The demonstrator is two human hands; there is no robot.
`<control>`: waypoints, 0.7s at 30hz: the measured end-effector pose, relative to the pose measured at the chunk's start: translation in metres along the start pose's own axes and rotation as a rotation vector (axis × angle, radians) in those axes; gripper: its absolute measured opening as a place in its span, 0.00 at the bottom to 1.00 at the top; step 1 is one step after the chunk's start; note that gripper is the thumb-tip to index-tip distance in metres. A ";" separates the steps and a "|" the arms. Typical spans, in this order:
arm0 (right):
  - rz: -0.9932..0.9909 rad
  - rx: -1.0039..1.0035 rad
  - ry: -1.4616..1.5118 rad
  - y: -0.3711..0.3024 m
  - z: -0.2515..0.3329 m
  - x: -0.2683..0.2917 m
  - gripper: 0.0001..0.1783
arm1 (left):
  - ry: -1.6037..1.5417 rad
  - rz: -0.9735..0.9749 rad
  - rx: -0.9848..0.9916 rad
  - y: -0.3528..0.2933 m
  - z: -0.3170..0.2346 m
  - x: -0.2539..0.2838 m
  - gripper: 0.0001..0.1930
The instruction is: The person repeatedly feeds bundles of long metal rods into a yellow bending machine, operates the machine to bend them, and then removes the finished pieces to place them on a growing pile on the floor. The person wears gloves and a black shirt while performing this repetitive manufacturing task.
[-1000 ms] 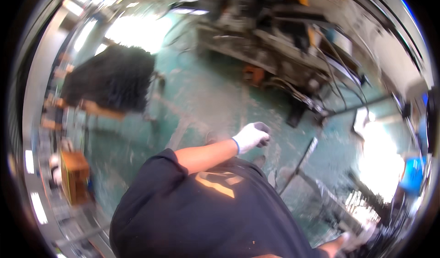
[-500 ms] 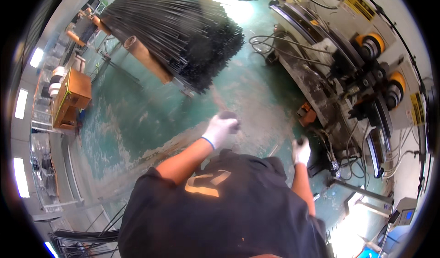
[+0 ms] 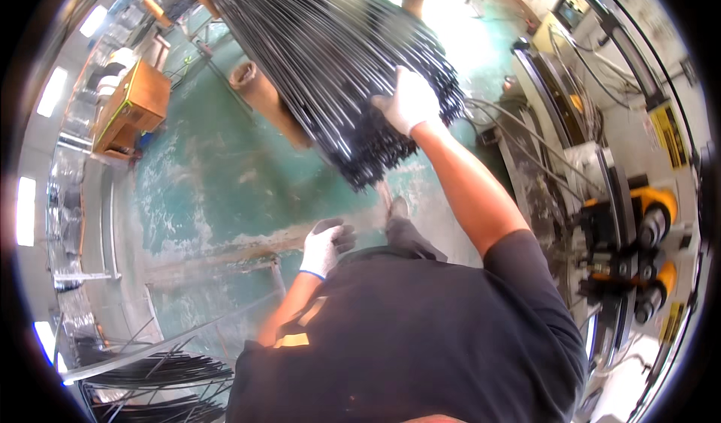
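Observation:
A large bundle of thin black rods [image 3: 323, 55] lies ahead of me, its uneven near ends towards my body. My right hand [image 3: 413, 102], in a white glove, reaches over these ends with its thumb apart from the fingers. It is open, at or just above the rods; whether it touches them I cannot tell. No rod shows in its grasp. Low in front of my body is my left hand [image 3: 323, 247], gloved in white with a darker palm side. Its fingers are loosely bent and apart, with nothing seen in them.
Brown tubular posts [image 3: 266, 102] flank the bundle. On the right stands a machine [image 3: 635, 220] with orange-and-black parts and grey cables [image 3: 526, 134]. A wooden cabinet [image 3: 139, 108] is at the left. More black rods [image 3: 158, 374] lie at the lower left on the green worn floor [image 3: 218, 168].
My body has turned and come closer to the bundle. My right hand has swung from beside the machine up over the rod ends; my left hand has drawn back to the lower left.

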State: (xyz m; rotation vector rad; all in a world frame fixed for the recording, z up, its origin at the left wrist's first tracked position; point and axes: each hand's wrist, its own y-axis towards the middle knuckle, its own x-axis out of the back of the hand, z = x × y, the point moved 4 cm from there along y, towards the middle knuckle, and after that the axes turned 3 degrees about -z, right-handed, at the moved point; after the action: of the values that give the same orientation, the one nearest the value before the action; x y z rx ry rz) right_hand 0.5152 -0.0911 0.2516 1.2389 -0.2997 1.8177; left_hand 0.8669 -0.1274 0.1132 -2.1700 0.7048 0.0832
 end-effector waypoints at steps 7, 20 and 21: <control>0.111 -0.022 -0.397 0.148 0.025 -0.101 0.36 | -0.059 -0.122 -0.286 0.037 -0.102 -0.045 0.14; 0.447 0.153 -0.279 0.196 0.036 -0.110 0.15 | -0.135 -0.049 -0.291 0.079 -0.161 -0.107 0.13; 0.481 0.087 -0.241 0.203 0.029 -0.109 0.15 | -0.123 -0.039 -0.314 0.082 -0.166 -0.107 0.12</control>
State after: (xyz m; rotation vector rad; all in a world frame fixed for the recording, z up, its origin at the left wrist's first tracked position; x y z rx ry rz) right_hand 0.3881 -0.2844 0.2276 1.5471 -0.7107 2.0981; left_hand 0.7052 -0.2416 0.1952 -2.4513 0.6100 0.3236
